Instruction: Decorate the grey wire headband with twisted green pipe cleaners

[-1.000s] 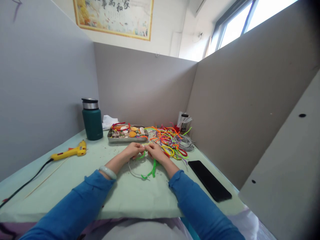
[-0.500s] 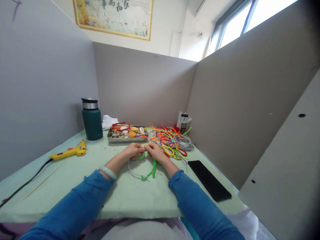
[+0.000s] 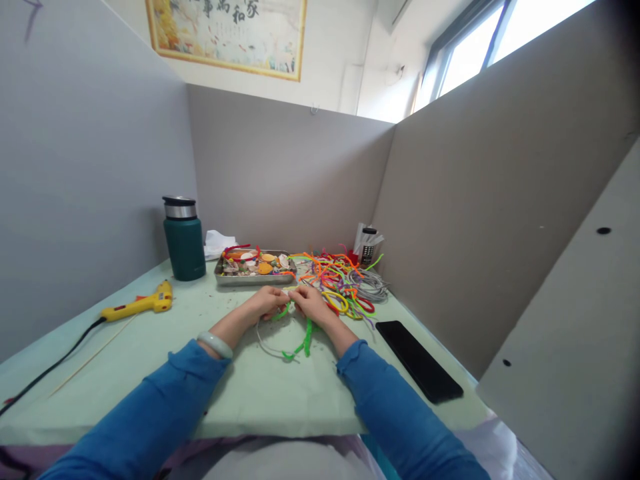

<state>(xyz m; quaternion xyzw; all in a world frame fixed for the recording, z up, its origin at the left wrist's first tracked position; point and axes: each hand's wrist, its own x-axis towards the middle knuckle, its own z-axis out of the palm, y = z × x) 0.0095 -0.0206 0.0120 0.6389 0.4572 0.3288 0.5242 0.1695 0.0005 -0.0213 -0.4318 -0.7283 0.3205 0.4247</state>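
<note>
Teal bottle [image 3: 185, 248], yellow glue gun [image 3: 137, 306], black slab [image 3: 419, 361]
The bottle stands upright; the slab, probably a phone, lies flat on the pale surface [image 3: 285, 403]; a framed picture [image 3: 227, 40] hangs beyond.

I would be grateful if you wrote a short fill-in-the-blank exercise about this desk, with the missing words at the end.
1. The glue gun is mainly ____ in colour.
2. The pale bangle is worn on the person's ____ side.
3. The black phone lies to the ____ of both hands.
4. The fuzzy stem just below the right hand is ____.
Missing words: yellow; left; right; green.
</note>
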